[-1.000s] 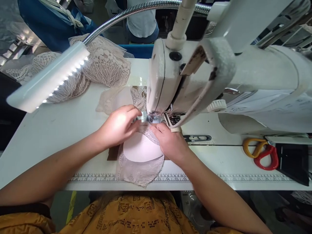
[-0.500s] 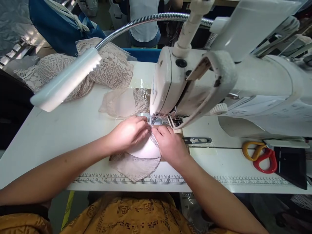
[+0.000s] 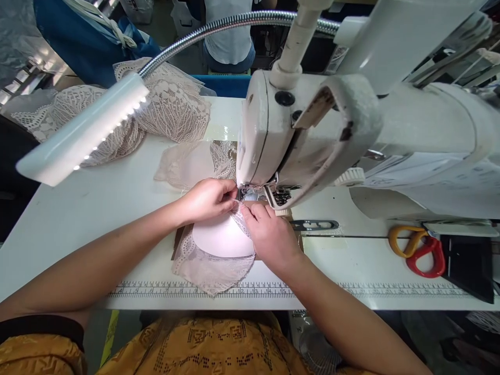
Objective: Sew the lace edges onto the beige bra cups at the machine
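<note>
A pale bra cup (image 3: pixel 222 237) with lace along its edges lies just in front of the needle area of a white sewing machine (image 3: pixel 258 125). My left hand (image 3: pixel 209 199) pinches the cup's upper lace edge close to the presser foot (image 3: pixel 241 194). On the right side of that same edge, my right hand (image 3: pixel 273 234) has its thumb and fingers closed on the lace. Sheer lace (image 3: pixel 209 278) spreads below the cup toward the table edge. Behind my left hand rests another sheer cup piece (image 3: pixel 187 161), joined or apart I cannot tell.
Lace pieces (image 3: pixel 172 107) are heaped at the back left, under a lamp (image 3: pixel 82 127) on a bendable neck. Scissors (image 3: pixel 427 255) with orange and red handles lie at the right. A ruler strip (image 3: pixel 167 289) runs along the front edge. A person (image 3: pixel 228 31) sits beyond the table.
My left hand has lifted slightly off the cup and shifted left and up, uncovering more of the pad. The right hand stays on the lace edge. The whole view has shifted a little.
</note>
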Demonstrator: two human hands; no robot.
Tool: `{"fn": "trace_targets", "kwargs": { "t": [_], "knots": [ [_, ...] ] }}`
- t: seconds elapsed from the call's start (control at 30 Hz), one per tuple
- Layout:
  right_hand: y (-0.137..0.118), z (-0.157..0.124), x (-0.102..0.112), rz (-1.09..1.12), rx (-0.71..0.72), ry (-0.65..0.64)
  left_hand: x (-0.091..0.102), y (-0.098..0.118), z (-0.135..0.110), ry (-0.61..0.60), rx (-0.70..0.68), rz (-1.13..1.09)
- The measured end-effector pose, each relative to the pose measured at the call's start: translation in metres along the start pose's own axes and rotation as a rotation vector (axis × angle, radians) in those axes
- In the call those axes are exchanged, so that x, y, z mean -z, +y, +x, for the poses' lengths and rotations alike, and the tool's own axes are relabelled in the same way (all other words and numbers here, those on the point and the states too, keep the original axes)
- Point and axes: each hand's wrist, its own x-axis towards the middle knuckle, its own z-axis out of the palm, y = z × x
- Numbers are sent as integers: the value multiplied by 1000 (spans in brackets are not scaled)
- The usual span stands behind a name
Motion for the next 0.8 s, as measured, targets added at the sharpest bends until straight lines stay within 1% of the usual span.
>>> {"fn": "trace_targets", "kwargs": {
  "t": [0.07,0.2,0.33,0.43,0.53,0.8],
  "knots": [
    [0,0,0,0,-3,7,-1,-1,1,27,0,-10],
    [-1,-2,-1,-12,-11,24,-1,-1,2,48,-33,57],
    [-3,-3,-2,-40,-10,30,-3,-3,3,78,-26,7],
    [-3,-4,-3,-56,7,51,-5,-3,4,116,-23,83],
    [-3,-5,-3,-70,22,53,-7,-1,6,123,-10,163],
    [-4,-4,0,-64,40,5,-9,-2,7,122,41,219]
  ]
}}
